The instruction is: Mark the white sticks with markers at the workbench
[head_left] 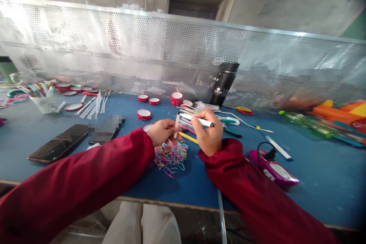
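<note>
Blue table (197, 192), and a pale stick (177, 125) is up between two hands above the loose bands (171, 156)!
The left hand (162, 132) pinches the stick low down; the right hand (210, 131) grips a marker (203, 121), tip at the stick's top end, contact too close to call. The stick looks light, thin, fairly stiff, maybe snappable: the lower end suits a pinch. The bands crowd the space below, a yellow rod (188, 138) lies between the hands, and red discs (176, 99) and a black flask (224, 85) stand beyond.
</note>
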A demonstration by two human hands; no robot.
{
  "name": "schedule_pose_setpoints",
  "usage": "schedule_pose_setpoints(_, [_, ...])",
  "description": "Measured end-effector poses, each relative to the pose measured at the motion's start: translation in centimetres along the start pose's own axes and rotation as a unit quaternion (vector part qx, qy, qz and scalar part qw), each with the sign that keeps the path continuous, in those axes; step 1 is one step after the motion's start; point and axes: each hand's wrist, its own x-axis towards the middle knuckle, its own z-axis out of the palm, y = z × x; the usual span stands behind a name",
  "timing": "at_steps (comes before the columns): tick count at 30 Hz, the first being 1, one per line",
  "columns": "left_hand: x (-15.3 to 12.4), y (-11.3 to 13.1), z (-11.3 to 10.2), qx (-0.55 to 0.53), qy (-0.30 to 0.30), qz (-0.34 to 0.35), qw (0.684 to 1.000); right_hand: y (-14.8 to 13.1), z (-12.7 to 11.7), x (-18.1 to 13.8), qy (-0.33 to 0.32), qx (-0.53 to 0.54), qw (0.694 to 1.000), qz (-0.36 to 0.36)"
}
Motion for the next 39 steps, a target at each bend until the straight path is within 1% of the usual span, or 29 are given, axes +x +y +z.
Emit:
schedule_pose_setpoints(11, [0.0, -0.1, 0.0, -0.005, -0.006, 0.002, 1.0, 0.0, 0.0, 0.0, 0.005, 0.007, 1.0, 0.005])
schedule_pose_setpoints(15, [0.0, -0.1, 0.0, -0.008, -0.006, 0.003, 1.0, 0.2, 0.1, 0.0, -0.005, 0.008, 1.0, 0.004])
schedule_pose_setpoints(20, [-0.1, 0.0, 0.0, -0.019, -0.001, -0.002, 1.0, 0.2, -0.2, 0.1, 0.015, -0.001, 1.0, 0.002])
schedule_pose_setpoints(23, [-0.1, 0.2, 0.0, -0.039, 0.002, -0.011, 0.999, 0.0, -0.3, 0.1, 0.02, 0.02, 1.0, 0.002])
schedule_pose_setpoints(25, [-0.2, 0.4, -0.1, -0.069, -0.003, -0.023, 0.997, 0.0, -0.2, 0.1, 0.012, 0.057, 0.998, 0.011])
schedule_pose_setpoints(27, [-0.4, 0.5, -0.1, -0.105, -0.012, -0.038, 0.994, 0.0, 0.0, 0.0, -0.012, 0.09, 0.995, 0.03])
schedule_pose_setpoints(29, [-0.5, 0.6, -0.2, -0.132, -0.026, -0.048, 0.99, 0.1, 0.3, -0.1, -0.041, 0.09, 0.994, 0.039])
schedule_pose_setpoints(31, [-0.6, 0.6, -0.3, -0.142, -0.035, -0.048, 0.988, 0.2, 0.6, -0.3, -0.057, 0.07, 0.995, 0.031])
schedule_pose_setpoints(34, [-0.7, 0.6, -0.2, -0.131, -0.022, -0.05, 0.99, 0.3, 1.0, -0.6, -0.062, 0.067, 0.996, 0.024])
schedule_pose_setpoints(36, [-0.6, 0.7, 0.0, -0.115, -0.01, -0.051, 0.992, 0.3, 1.2, -0.8, -0.067, 0.086, 0.993, 0.038])
schedule_pose_setpoints(39, [-0.6, 0.7, 0.0, -0.074, -0.013, -0.032, 0.997, 0.4, 1.5, -1.0, -0.075, 0.108, 0.989, 0.068])
